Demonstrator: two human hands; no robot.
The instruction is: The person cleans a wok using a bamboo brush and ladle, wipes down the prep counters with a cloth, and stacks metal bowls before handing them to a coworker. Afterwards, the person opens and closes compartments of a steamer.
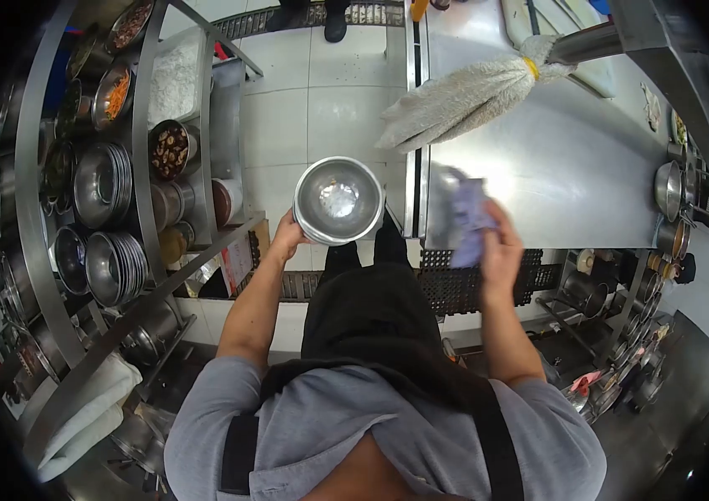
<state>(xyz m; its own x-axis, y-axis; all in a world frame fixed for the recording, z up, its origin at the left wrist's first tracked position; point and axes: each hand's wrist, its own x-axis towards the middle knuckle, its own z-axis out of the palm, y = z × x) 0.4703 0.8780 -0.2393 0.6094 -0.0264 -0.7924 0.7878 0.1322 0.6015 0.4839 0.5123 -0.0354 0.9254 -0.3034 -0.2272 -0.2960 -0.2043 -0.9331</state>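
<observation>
A round stainless steel bowl (339, 200) is held out in front of my body, its opening facing up. My left hand (289, 237) grips it by the lower left rim. Off to the right, my right hand (501, 249) is closed on a purple cloth (469, 219), which is blurred by motion. The cloth hangs over the near left corner of the steel worktable (572, 188), and I cannot tell whether it touches the top.
At left, a metal rack (144, 108) carries stacked steel bowls (104, 185), shredded carrot (117, 93) and a white tub (177, 79). A pale towel (463, 100) hangs from a post over the worktable. Black perforated mats (463, 280) lie below. Another person's shoes (335, 27) stand on the tiles ahead.
</observation>
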